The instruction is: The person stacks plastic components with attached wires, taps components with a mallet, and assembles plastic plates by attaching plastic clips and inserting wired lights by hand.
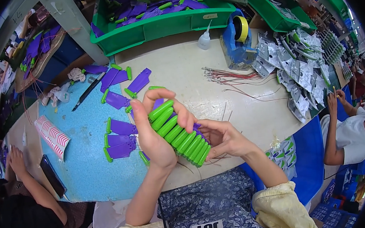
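Note:
A stack of purple plastic pieces with rounded green ends (179,137) is held between my hands above the table. My left hand (156,136) wraps round its left side, fingers curled over the top. At the stack's right end, my right hand (221,137) pinches the purple edges with thumb and fingers. More purple pieces with green ends (122,139) lie loose on the blue mat just left of my left hand, and others (139,81) lie farther back. Thin wires partly show on the table under my hands.
Behind stands a green bin (162,28) of purple pieces. A tape dispenser (235,44), a small squeeze bottle (204,39), red wires (240,76) and a heap of grey-white parts (293,65) are to the right. A black cutter knife (88,91) and a phone (52,175) lie left. Co-workers sit on both sides.

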{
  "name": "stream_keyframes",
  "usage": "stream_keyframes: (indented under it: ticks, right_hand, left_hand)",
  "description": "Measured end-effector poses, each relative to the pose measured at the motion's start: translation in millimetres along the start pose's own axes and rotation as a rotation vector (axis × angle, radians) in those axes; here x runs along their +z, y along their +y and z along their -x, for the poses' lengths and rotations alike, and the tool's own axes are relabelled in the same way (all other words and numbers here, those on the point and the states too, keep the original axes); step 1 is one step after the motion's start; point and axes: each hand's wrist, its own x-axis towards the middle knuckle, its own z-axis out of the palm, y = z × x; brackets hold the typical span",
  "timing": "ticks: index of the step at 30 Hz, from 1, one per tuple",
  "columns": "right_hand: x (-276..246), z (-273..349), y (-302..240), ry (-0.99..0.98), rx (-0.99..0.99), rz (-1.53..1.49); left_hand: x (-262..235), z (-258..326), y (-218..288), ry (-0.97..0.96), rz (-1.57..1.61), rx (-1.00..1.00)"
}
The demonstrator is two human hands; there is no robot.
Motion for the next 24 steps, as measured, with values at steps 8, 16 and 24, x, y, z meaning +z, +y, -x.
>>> stream_keyframes:
  ticks: [8,16,24]
  right_hand:
    - [8.3,1.5,-0.8,0.073,-0.116,0.017]
    - [5.9,6.2,16.6,0.129,-0.196,0.096]
    - [19.7,0.5,18.7,0.349,-0.379,0.382]
  left_hand:
    - [2.1,32.5,-24.0,-0.228,-0.745,0.212]
    - [-1.4,41.1,-31.7,-0.178,-0.740,0.198]
    - [1.7,50.2,-37.2,0.088,-0.748,0.131]
